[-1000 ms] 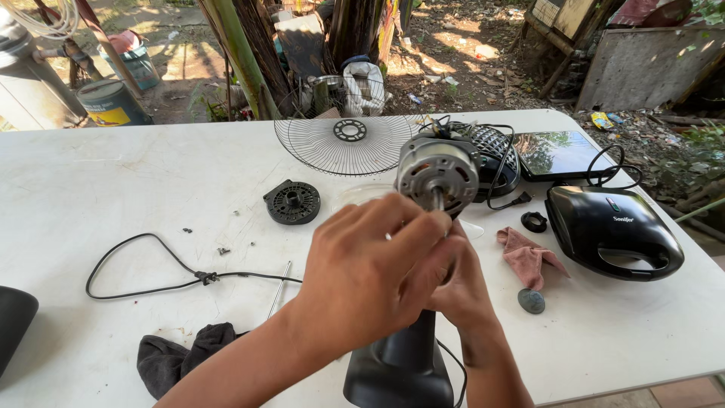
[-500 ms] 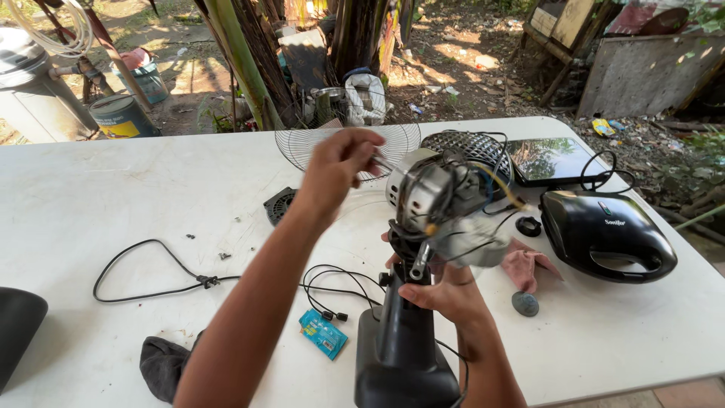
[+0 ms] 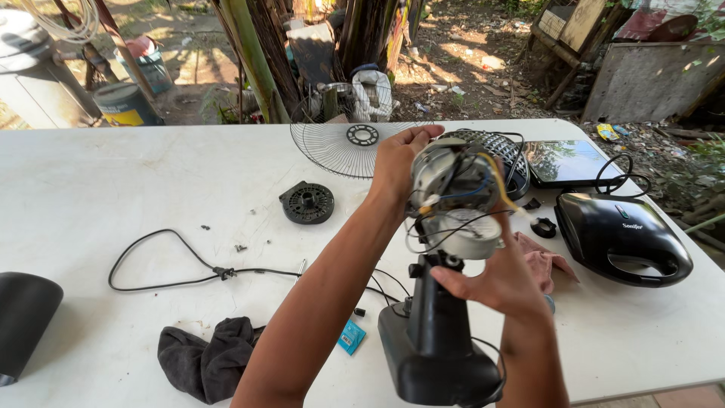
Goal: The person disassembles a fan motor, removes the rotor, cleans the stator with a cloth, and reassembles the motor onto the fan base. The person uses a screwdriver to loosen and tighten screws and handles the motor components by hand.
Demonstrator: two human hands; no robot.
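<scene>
The fan motor is gripped at its top by the left hand; its underside is clasped by right hand fingers, above the black stand.

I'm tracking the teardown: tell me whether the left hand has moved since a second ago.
Yes. The left hand was down on the fan motor near the table's front; now it grips the motor's top, farther back, next to the wire fan guard.

Outdoor backyard repair spot: white table w/ fan parts, dirt ground, tree trunks.
</scene>
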